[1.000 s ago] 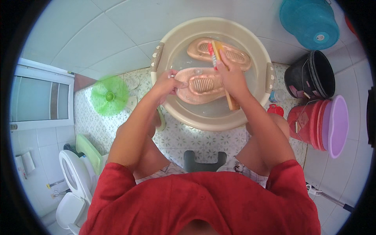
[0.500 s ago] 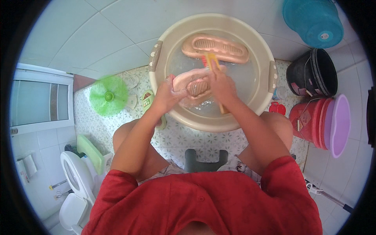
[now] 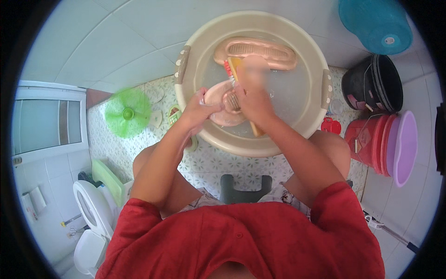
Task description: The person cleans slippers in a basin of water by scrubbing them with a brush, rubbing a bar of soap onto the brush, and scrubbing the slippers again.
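Observation:
My left hand (image 3: 197, 110) grips the near end of a pink slipper (image 3: 216, 96), its ridged sole turned up, over the water in a large beige basin (image 3: 253, 20). Wrapped around a scrubbing brush (image 3: 235, 64) with a yellow-brown back and red and white bristles, my right hand (image 3: 254, 100) holds it against the slipper's sole. The hand and brush hide part of the slipper, and its far end is blurred. A second pink slipper (image 3: 260, 52) lies sole up at the basin's far side.
To the right stand a black bucket (image 3: 367, 86), red buckets (image 3: 364, 139) with a purple basin (image 3: 405, 149), and a blue bucket (image 3: 378, 28). Leftward are a green fan (image 3: 127, 113), a green slipper (image 3: 174, 114) and a white toilet (image 3: 90, 209). A dark stool (image 3: 246, 194) is beneath me.
The brush and my right hand have shifted left across the sole. The held slipper has tilted, its far end now raised. My left hand keeps its grip.

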### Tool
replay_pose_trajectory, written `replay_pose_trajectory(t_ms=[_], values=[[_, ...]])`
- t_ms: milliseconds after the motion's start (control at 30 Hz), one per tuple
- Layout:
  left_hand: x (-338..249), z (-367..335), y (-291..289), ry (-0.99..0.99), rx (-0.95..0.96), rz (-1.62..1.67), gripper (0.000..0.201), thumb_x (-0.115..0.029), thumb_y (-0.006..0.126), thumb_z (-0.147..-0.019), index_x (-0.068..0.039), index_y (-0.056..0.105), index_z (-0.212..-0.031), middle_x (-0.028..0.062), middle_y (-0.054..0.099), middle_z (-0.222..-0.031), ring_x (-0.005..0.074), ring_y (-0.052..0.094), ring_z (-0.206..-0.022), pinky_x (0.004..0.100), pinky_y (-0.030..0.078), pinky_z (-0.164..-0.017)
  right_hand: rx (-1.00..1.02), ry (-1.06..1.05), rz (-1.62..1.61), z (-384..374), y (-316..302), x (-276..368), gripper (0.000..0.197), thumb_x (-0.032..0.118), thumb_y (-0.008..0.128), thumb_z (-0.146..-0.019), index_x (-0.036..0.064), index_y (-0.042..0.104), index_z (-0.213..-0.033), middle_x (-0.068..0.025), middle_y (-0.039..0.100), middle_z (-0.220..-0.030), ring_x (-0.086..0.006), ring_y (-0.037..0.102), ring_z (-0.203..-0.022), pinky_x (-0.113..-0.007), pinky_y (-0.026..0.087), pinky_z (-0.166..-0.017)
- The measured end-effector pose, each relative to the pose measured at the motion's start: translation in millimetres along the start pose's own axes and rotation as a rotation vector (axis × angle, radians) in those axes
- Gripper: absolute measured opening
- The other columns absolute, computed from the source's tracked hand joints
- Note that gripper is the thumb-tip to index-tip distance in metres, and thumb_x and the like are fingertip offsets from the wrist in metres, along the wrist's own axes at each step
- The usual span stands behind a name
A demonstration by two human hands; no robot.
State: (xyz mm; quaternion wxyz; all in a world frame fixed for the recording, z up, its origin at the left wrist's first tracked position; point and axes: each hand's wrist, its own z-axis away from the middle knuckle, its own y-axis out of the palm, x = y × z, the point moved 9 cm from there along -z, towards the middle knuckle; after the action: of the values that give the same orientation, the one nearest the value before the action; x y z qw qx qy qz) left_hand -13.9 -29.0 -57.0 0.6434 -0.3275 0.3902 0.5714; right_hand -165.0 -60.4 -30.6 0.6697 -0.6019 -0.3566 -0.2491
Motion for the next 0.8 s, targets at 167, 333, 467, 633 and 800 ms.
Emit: replay_pose_trajectory(t_ms=[167, 333, 467, 633, 800], values=[[-3, 0, -1, 0.149, 0.0, 0.073, 0.043, -0.005, 0.071, -0.076, -0.003, 0.047, -0.112, 0.0082, 0.058, -0.101, 0.0157, 0.059, -0.09, 0.0287, 0.051, -0.076, -0.001, -0.274, 0.116, 32, 15, 53, 0.055, 0.032, 0.042, -0.094, 0.0177, 0.031, -0.145, -0.023, 0.066, -0.084, -0.0405, 0.064, -0.074, -0.051, 0.049, -0.071], [1, -7, 5, 0.054, 0.035, -0.045, 0.041, -0.003, 0.071, -0.075, -0.005, 0.046, -0.107, 0.0081, 0.057, -0.099, 0.0159, 0.059, -0.09, 0.0291, 0.051, -0.079, 0.034, 0.109, 0.085, -13, -6, -10, 0.056, 0.032, 0.044, -0.093, 0.0211, 0.03, -0.146, -0.0228, 0.066, -0.086, -0.04, 0.064, -0.077, -0.052, 0.049, -0.071], [4, -6, -1, 0.081, 0.009, 0.013, 0.042, -0.006, 0.072, -0.075, -0.003, 0.046, -0.108, 0.0077, 0.059, -0.095, 0.013, 0.058, -0.084, 0.0267, 0.048, -0.068, 0.088, 0.105, 0.02, 10, 11, 3, 0.055, 0.033, 0.043, -0.093, 0.022, 0.031, -0.145, -0.023, 0.066, -0.088, -0.0401, 0.064, -0.078, -0.052, 0.049, -0.072], [-1, 1, -6, 0.104, -0.065, 0.033, 0.041, -0.006, 0.071, -0.075, -0.005, 0.046, -0.107, 0.0065, 0.058, -0.095, 0.0133, 0.058, -0.085, 0.0274, 0.049, -0.07, 0.1, 0.036, 0.11, 6, 8, 20, 0.053, 0.031, 0.042, -0.095, 0.0234, 0.029, -0.146, -0.0236, 0.065, -0.088, -0.0404, 0.063, -0.079, -0.048, 0.048, -0.075], [-3, -7, 3, 0.064, -0.023, -0.19, 0.04, -0.007, 0.069, -0.076, -0.006, 0.047, -0.11, 0.0066, 0.058, -0.099, 0.0143, 0.058, -0.088, 0.0285, 0.05, -0.073, -0.016, 0.124, 0.028, -4, -2, -21, 0.054, 0.029, 0.046, -0.094, 0.0245, 0.032, -0.146, -0.025, 0.065, -0.089, -0.0421, 0.063, -0.084, -0.048, 0.048, -0.079]])
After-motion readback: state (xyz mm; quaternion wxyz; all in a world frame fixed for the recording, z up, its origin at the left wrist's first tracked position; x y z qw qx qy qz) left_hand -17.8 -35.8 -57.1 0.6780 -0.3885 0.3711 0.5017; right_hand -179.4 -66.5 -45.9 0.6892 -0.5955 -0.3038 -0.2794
